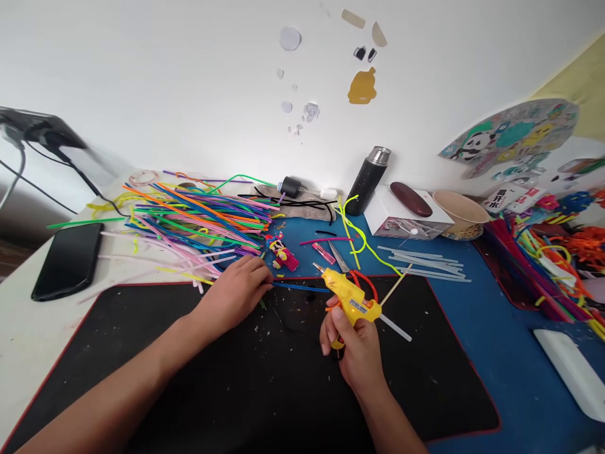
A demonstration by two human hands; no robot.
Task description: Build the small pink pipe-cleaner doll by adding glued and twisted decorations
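Observation:
My right hand (357,347) is wrapped round the handle of a yellow hot glue gun (347,293), its nozzle pointing up and left. A clear glue stick (396,328) sticks out of the gun's back. My left hand (241,287) is palm down at the mat's far edge, fingers bent together. At its fingertips is the left end of a blue pipe cleaner (302,287); the fingers partly hide the grip. Just beyond that hand lies a small pipe-cleaner figure (282,253) in pink, yellow and blue. Scissors (339,257) with red-orange handles lie behind the glue gun.
A heap of coloured pipe cleaners (203,214) spreads at the left, near a black phone (69,261). Behind stand a black thermos (368,180) and a white box (406,217). Loose glue sticks (428,261) lie right of centre. A black mat (236,391) covers the front.

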